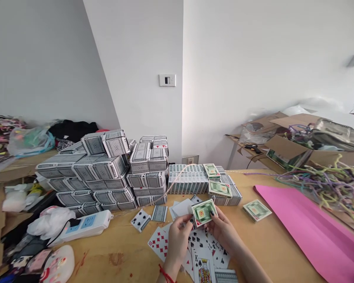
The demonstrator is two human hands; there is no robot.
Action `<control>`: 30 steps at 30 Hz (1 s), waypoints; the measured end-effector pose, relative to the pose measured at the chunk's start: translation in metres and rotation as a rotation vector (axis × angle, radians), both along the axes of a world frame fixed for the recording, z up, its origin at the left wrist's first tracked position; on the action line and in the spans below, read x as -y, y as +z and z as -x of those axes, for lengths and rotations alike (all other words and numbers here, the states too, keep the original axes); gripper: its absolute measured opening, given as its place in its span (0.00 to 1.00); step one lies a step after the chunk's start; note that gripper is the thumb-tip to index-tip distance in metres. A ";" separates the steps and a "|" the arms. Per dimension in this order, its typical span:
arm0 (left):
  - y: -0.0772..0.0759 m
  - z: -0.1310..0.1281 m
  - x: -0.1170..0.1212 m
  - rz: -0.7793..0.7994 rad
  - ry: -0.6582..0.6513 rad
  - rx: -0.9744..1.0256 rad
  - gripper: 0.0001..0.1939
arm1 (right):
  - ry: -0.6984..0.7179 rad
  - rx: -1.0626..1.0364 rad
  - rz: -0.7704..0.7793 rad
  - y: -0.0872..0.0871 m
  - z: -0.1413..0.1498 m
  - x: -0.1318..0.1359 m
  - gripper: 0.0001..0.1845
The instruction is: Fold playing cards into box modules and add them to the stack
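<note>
Cards (204, 269) lie nearest my camera; my left hand (178, 237) and right hand (224, 232) pinch the box (203, 212), though a slack grip could drop it.

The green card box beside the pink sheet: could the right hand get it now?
Probably yes: bare tabletop lies between the right hand and that box, though it and the left hand hold another box, so it may need freeing.
</note>
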State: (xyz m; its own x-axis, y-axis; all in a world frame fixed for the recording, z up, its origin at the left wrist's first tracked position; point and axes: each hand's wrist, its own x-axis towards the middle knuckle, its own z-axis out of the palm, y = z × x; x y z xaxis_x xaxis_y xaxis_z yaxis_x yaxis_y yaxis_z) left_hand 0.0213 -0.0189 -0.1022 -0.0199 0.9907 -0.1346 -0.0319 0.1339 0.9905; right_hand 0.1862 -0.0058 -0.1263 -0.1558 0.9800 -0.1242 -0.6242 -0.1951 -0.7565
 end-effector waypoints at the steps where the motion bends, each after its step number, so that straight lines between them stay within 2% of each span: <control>1: 0.001 0.000 0.000 -0.024 -0.016 0.007 0.19 | -0.001 0.007 -0.002 0.001 0.000 0.000 0.24; 5: 0.003 -0.002 0.002 -0.118 -0.068 -0.028 0.18 | 0.046 0.069 -0.054 0.006 0.001 0.002 0.24; 10: -0.004 -0.007 0.003 -0.090 0.044 -0.125 0.17 | 0.078 0.106 -0.090 0.015 0.004 0.005 0.22; 14: -0.006 -0.008 0.001 -0.065 0.085 -0.077 0.16 | 0.059 0.087 -0.064 0.018 0.004 0.006 0.22; 18: -0.003 -0.004 -0.003 -0.013 0.036 0.020 0.16 | 0.047 0.069 -0.046 0.018 0.001 0.005 0.21; 25: 0.009 0.001 -0.003 0.062 -0.053 0.075 0.17 | 0.049 0.097 -0.090 0.011 -0.008 0.002 0.17; 30: 0.005 0.002 -0.004 0.049 -0.076 0.106 0.16 | 0.042 0.118 -0.108 0.006 -0.011 -0.001 0.14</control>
State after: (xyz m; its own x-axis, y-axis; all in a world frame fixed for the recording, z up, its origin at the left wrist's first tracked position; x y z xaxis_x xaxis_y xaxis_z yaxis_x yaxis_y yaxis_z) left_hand 0.0197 -0.0149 -0.0967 0.0724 0.9810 -0.1802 -0.1243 0.1881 0.9742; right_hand 0.1968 -0.0048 -0.1199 -0.1872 0.9816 -0.0384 -0.5228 -0.1327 -0.8421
